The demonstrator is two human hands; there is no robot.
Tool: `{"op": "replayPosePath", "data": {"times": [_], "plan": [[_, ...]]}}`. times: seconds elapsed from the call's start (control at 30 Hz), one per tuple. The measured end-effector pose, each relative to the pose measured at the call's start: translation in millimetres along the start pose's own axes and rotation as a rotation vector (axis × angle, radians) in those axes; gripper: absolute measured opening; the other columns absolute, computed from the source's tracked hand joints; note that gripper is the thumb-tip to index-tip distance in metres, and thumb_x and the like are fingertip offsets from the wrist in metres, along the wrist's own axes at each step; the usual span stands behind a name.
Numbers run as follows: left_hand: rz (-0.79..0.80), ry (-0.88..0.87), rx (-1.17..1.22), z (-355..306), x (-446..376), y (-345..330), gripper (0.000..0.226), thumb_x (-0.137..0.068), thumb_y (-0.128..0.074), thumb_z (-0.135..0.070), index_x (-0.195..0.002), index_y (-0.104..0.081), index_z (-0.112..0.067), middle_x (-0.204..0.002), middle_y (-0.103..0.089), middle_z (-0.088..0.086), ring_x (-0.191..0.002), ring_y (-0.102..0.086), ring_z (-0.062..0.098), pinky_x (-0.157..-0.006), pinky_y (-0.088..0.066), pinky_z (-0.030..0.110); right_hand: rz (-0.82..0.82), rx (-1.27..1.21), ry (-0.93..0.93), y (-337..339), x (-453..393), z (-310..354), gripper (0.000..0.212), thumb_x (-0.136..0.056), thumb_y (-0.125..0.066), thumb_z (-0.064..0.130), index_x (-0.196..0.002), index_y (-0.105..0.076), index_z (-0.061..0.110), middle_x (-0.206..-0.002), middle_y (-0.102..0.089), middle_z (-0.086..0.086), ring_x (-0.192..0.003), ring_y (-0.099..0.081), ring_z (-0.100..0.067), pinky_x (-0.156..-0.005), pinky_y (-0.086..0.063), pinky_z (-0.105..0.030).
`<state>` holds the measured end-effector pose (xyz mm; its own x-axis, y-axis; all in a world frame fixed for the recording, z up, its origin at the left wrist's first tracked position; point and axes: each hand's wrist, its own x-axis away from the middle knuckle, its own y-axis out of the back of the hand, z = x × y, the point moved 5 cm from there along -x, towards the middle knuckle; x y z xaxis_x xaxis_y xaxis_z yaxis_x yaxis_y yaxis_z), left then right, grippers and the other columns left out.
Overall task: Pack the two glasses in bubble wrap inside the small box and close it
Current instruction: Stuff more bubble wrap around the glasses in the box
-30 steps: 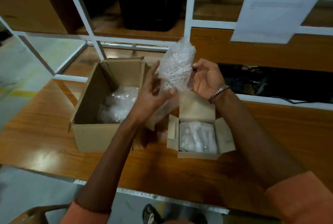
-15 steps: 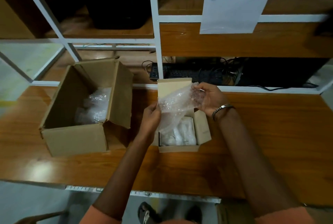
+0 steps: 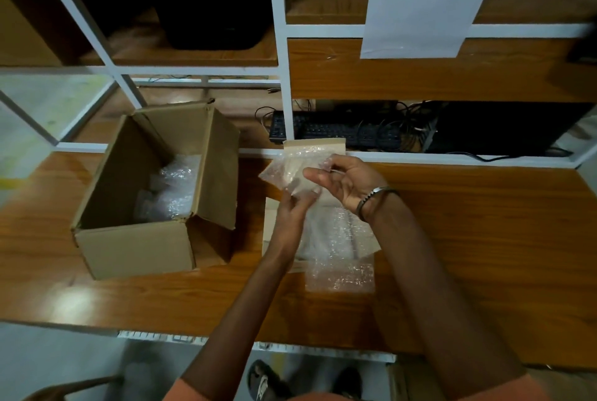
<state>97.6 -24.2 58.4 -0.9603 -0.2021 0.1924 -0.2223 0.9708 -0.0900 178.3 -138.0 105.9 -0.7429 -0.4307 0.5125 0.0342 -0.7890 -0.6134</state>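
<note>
At the left of the desk (image 3: 97, 297) stands the large cardboard box (image 3: 151, 194), open, with loose bubble wrap (image 3: 171, 187) lying in it, untouched. To its right the left hand (image 3: 292, 216) pinches the near edge of a bubble-wrap sheet (image 3: 336, 239), which a second ago was bunched up high and now drapes down across the open small box (image 3: 269, 226), hiding the wrapped glasses seen inside it earlier. The right hand (image 3: 349, 182) pinches the sheet's far end near the raised lid flap (image 3: 315, 144). Judging by this, padding is being laid on top, so closing comes soon.
</note>
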Motion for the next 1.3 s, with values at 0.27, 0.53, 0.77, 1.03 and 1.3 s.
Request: {"op": "replayPosePath", "data": {"times": [0.27,0.53,0.77,1.03,1.3], "plan": [[-0.143,-0.157,-0.017,-18,-16,36,0.027,-0.099,-0.072,-0.034,-0.114,-0.076,-0.012,-0.116,-0.077,0.003,-0.112,-0.072,0.018,-0.095,-0.06,0.035,0.098,-0.059,0.063,-2,2,33,0.034,-0.09,-0.069,0.02,-0.115,-0.064,-0.001,-0.117,-0.073,-0.021,-0.101,-0.075,-0.027,-0.058,-0.058,-0.017],[-0.052,0.053,0.065,-22,-30,42,0.035,-0.113,-0.045,-0.033,-0.136,-0.06,-0.012,-0.114,-0.08,0.007,-0.104,-0.077,0.025,-0.087,-0.063,0.041,-0.223,0.427,0.23,49,-30,11,0.084,-0.067,-0.084,0.065,-0.139,-0.059,0.03,-0.143,-0.06,0.0,-0.132,-0.055,-0.024,-0.106,-0.046,-0.049],[-0.107,0.122,0.196,-19,-42,57,0.038,-0.111,-0.047,-0.037,-0.139,-0.062,-0.014,-0.12,-0.078,0.011,-0.113,-0.074,0.031,-0.101,-0.056,0.056,-0.008,0.739,-0.051,57,-26,-37,0.058,-0.082,-0.085,0.025,-0.133,-0.061,0.012,-0.117,-0.076,-0.006,-0.109,-0.073,-0.024,-0.105,-0.051,-0.045],[0.167,0.209,0.07,-10,-35,50,0.073,-0.092,-0.052,-0.079,-0.144,-0.06,-0.03,-0.139,-0.068,0.007,-0.126,-0.066,0.03,-0.106,-0.051,0.052,-0.059,0.447,0.13,58,-27,-12,0.036,-0.087,-0.077,0.01,-0.122,-0.069,0.01,-0.112,-0.076,-0.008,-0.093,-0.073,-0.017,-0.08,-0.054,-0.035],[-0.024,-0.027,-0.043,-12,-29,59,0.022,-0.095,-0.077,-0.023,-0.111,-0.078,-0.009,-0.104,-0.08,0.008,-0.097,-0.076,0.023,-0.081,-0.059,0.034,-0.171,0.654,0.247,57,-17,14,0.05,-0.074,-0.087,0.002,-0.119,-0.067,0.012,-0.11,-0.077,-0.01,-0.097,-0.075,-0.023,-0.082,-0.061,-0.037]]}}
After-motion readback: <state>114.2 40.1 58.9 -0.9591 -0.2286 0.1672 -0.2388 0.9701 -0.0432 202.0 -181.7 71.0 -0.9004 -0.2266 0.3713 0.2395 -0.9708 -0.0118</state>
